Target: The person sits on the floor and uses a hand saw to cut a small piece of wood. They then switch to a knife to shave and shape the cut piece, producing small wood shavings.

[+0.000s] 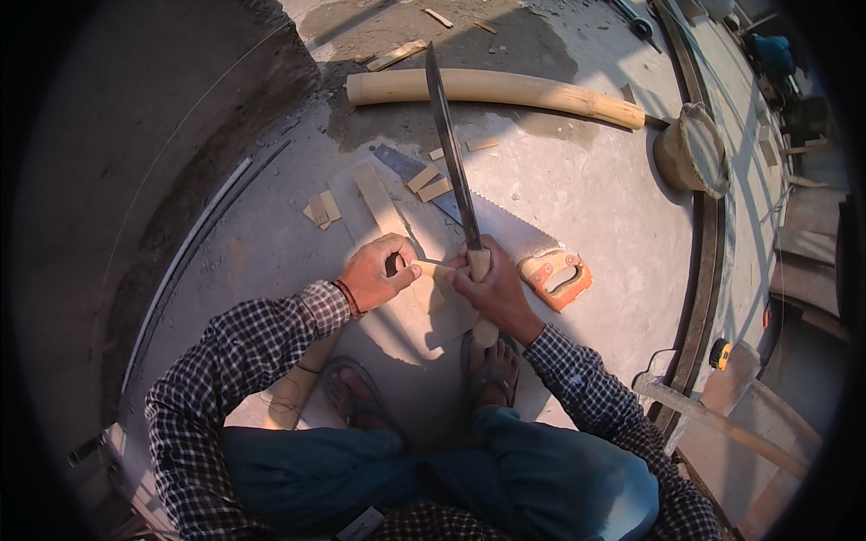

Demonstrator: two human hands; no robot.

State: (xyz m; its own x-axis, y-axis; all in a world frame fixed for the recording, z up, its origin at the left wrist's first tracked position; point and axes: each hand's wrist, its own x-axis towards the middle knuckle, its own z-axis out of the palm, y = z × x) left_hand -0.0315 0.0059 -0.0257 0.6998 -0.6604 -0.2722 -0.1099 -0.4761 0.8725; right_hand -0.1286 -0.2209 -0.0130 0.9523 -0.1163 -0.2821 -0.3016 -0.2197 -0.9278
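Between thumb and fingers, my left hand (374, 273) pinches one end of a small, pale wooden piece (433, 269). My right hand (498, 290) is closed around the wooden handle of a machete (454, 149), whose long, dark blade points away from me. The right thumb and fingertips also meet the other end of the wooden piece. Beneath my hands, a flat wooden board (381, 200) lies on the floor. A handsaw (505, 224) with an orange and wood-coloured handle rests just beyond and right of my right hand, partly behind the blade.
Small wood offcuts (433, 189) lie by the saw, with more offcuts (322, 209) to the left. A thick pole (496, 88) crosses the far floor near a bucket (690, 149). At right are a tape measure (719, 354) and a wooden handle (722, 424). A wall (162, 117) stands left.
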